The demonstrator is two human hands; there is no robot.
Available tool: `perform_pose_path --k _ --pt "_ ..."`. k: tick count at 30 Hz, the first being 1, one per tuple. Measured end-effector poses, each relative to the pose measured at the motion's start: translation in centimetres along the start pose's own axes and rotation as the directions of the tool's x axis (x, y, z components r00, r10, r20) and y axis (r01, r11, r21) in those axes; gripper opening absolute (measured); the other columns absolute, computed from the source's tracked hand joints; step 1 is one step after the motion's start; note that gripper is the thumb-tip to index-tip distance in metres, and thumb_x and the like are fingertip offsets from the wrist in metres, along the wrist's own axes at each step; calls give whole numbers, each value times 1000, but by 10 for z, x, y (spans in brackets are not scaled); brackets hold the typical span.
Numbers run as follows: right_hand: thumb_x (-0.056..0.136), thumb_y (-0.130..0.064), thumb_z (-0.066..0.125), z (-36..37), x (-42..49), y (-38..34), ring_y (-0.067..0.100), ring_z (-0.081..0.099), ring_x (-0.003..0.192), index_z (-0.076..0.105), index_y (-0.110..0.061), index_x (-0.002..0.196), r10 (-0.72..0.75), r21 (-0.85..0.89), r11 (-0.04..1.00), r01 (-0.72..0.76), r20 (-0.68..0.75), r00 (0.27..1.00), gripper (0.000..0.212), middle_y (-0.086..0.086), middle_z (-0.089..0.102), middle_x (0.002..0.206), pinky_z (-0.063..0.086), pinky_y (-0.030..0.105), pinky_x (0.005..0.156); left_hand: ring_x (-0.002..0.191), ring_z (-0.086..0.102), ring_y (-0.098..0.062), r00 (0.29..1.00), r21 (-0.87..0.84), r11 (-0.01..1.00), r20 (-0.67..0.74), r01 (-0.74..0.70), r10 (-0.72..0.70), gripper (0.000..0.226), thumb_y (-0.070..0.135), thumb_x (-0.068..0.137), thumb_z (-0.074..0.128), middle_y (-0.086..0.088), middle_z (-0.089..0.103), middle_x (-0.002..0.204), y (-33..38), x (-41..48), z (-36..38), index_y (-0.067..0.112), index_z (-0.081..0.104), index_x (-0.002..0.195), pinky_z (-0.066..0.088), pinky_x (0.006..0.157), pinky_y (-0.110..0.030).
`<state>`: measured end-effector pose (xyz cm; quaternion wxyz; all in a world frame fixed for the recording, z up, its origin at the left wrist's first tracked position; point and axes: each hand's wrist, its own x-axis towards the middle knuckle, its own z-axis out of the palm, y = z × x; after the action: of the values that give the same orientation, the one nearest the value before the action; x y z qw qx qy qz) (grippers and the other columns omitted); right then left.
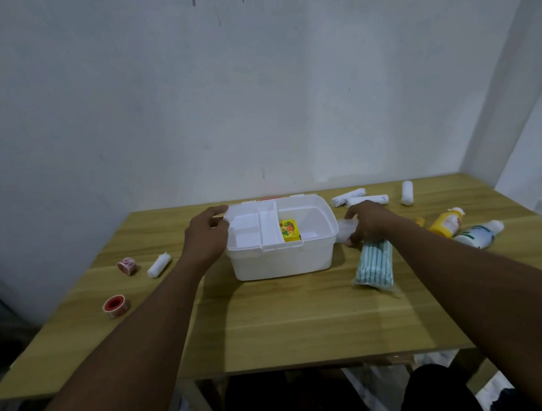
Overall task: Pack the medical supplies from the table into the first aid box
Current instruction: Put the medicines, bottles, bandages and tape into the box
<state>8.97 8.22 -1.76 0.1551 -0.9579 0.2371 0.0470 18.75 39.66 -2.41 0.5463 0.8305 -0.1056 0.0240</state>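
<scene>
Resting on the wooden table (267, 322), the open first aid box (282, 254) has the left hand (207, 235) curled on its left rim, the right hand (368, 223) just right clutching a white roll (344, 232).

Both bare forearms reach forward, well apart. The left hand (207, 235) is palm-down, fingers curled, thumb and fingertips pinched at the box's (281, 260) left rim. The right hand (368, 223) is turned knuckles-up, fingers closed around a white roll (344, 232).
</scene>
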Motion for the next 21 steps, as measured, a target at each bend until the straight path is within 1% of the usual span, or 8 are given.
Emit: perform_pose_path --k 3,5,7,9,12,15,17,21 --pt "67 -33 88 -9 -4 4 29 56 121 57 -19 137 16 11 1000 -14 -148 989 77 12 53 137 49 38 93 109 66 -22 1000 2 1000 9 2 -2 34 21 96 56 -4 72 116 1 -1 0 28 66 127 53 99 -44" --pt "64 -35 90 -18 -5 4 33 59 118 60 -19 133 29 110 994 -4 -227 974 78 15 55 135 49 42 98 109 66 -23 1000 3 1000 21 8 -8 34 22 96 56 -4 72 118 2 -1 0 27 65 129 53 99 -45" --pt "61 -40 92 -31 -6 1 36 60 114 62 -19 130 18 192 981 40 -290 957 78 17 56 130 49 43 99 108 67 -22 999 4 1000 30 14 -14 34 23 96 57 -4 72 117 2 -1 -1 28 65 129 53 99 -46" --pt "62 -43 91 -47 -11 -8 37 59 115 64 -21 129 -27 206 973 101 -333 943 76 17 55 128 47 43 102 107 67 -23 999 1 1000 36 21 -21 35 25 95 57 -4 73 116 2 -1 -2 29 65 129 53 98 -47" --pt "66 -51 86 -67 -17 -28 40 52 120 61 -28 133 -127 104 979 173 -349 928 76 15 50 130 42 44 106 110 66 -23 999 9 1000 43 19 -19 36 24 97 56 -4 71 120 3 -2 -2 29 63 132 53 98 -47" --pt "64 -54 86 -74 -27 -53 38 47 124 60 -32 135 -225 -32 974 224 -265 938 78 9 49 131 41 46 106 108 66 -23 999 6 1000 44 22 -23 36 25 97 56 -3 71 119 3 -2 -1 29 63 132 54 97 -47" --pt "64 -53 86 -69 -35 -70 37 44 126 60 -31 135 -262 -137 962 238 -204 943 78 5 49 134 41 44 103 107 67 -23 999 6 1000 44 21 -21 36 26 96 56 -3 72 117 3 -2 -2 30 63 131 54 97 -48" --pt "71 -53 82 -45 -40 -95 35 41 126 57 -27 137 -301 -321 918 231 -186 935 75 4 49 136 40 44 98 108 66 -24 999 8 1000 53 12 -12 37 26 96 56 -3 71 119 0 -1 -3 30 62 132 54 97 -49"
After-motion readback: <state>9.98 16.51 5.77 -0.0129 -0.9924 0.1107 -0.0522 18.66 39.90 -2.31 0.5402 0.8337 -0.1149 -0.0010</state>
